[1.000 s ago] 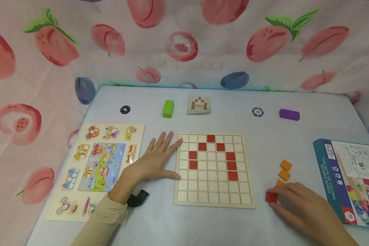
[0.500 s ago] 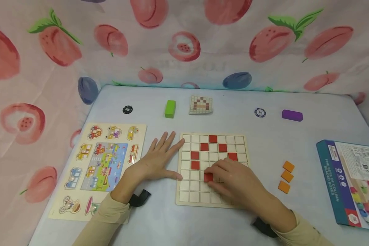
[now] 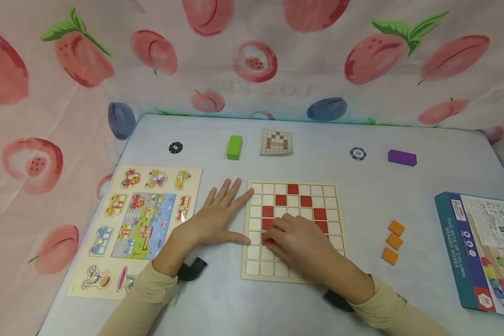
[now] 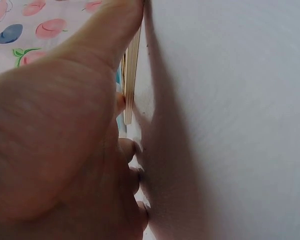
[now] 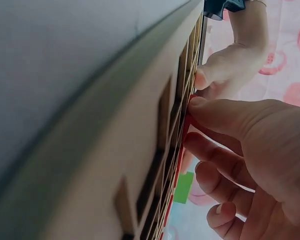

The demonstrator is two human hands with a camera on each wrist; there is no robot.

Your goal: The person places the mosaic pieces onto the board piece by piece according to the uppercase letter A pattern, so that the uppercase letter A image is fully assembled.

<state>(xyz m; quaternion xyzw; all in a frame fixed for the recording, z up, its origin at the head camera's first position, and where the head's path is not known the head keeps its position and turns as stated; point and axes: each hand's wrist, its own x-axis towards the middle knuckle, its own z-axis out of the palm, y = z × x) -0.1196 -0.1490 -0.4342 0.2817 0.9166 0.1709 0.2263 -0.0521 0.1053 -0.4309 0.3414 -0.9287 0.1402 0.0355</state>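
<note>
Board (image 3: 330,202) of pale wood, gridded into square cells, lies on the white table (image 3: 222,303) in the head view. The left hand (image 3: 212,223) is spread flat, thumb and forefinger against its left edge. The right hand (image 3: 304,245) pinches a red tile (image 3: 265,240) at the left part of the grid, directly below a column of two other flat red squares. To the right, three orange tiles (image 3: 394,241) lie diamond-wise, near a glossy box (image 3: 447,252). Beyond the board are a curling paper card (image 3: 277,142) and a smooth green block (image 3: 234,147).

In the left wrist view, the palm shows fine creases beside the board's thin, straight wooden edge.

In the right wrist view, thumb and forefinger grip the tile over raised ridges between sunken cells; whether it sits fully in one, I cannot tell.
</note>
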